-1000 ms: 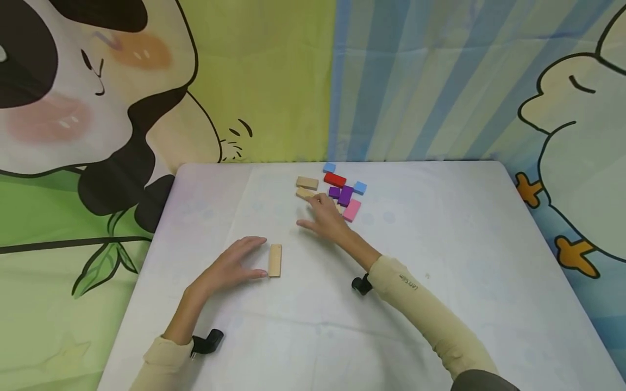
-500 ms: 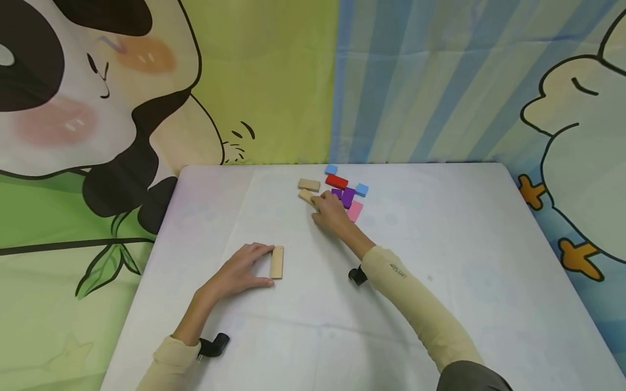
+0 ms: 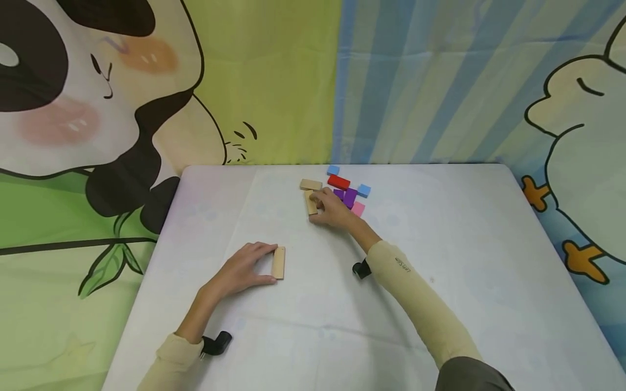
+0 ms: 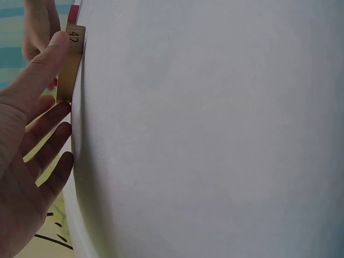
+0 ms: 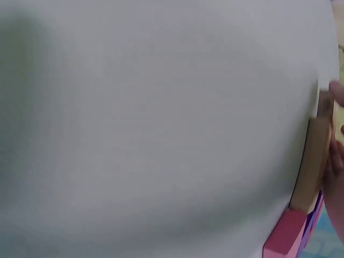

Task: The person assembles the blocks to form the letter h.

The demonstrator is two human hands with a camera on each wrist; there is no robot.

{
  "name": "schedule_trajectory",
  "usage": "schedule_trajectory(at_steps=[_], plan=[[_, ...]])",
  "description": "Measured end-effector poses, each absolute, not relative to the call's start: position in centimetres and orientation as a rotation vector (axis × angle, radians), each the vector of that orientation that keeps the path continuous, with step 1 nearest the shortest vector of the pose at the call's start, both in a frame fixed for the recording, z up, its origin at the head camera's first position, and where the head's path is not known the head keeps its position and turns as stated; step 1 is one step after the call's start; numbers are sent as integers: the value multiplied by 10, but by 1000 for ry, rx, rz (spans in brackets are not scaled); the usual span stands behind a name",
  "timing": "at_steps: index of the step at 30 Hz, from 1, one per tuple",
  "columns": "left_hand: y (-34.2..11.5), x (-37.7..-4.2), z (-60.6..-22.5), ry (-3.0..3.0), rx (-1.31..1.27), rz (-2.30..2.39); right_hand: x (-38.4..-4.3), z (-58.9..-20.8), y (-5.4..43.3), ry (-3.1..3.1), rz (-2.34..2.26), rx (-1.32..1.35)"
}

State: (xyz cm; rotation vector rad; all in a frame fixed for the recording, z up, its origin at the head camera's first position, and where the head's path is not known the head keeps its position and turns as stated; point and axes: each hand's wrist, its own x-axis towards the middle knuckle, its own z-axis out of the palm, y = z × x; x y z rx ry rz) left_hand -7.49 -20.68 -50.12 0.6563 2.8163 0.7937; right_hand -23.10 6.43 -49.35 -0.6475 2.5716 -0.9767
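Observation:
In the head view my left hand point(image 3: 244, 267) has thumb and index finger at the two ends of a plain wooden block point(image 3: 278, 263) lying on the white table. The left wrist view shows the number 42 on the end of this wooden block point(image 4: 71, 62), beside the thumb. Farther back, my right hand point(image 3: 332, 210) pinches a second wooden block point(image 3: 311, 204), its thumb at the near end and its other fingers curled over the far part. Another wooden block point(image 5: 312, 164) stands out in the right wrist view, in front of the right hand and against a pink block point(image 5: 286, 232).
Behind the right hand lie a third plain block point(image 3: 310, 184), a red block point(image 3: 338, 182), purple blocks point(image 3: 349, 197), a pink block point(image 3: 358, 208) and blue blocks point(image 3: 364, 190). The white table point(image 3: 440, 228) ends at a printed cloth backdrop point(image 3: 274, 81).
My left hand has moved right and closed its thumb and index finger on the near block. My right hand has taken hold of the far block, which has turned from slanted to nearly lengthwise.

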Motion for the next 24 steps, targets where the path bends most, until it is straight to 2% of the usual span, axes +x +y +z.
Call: schedule_trajectory(at_steps=[11,24], plan=[[-206,-77,-501,2830,651,749,-255,-499,67,2409,-952,-763],[-205,-77,-500,2817,617,727,-257,-499,61,2431,-940,-650]])
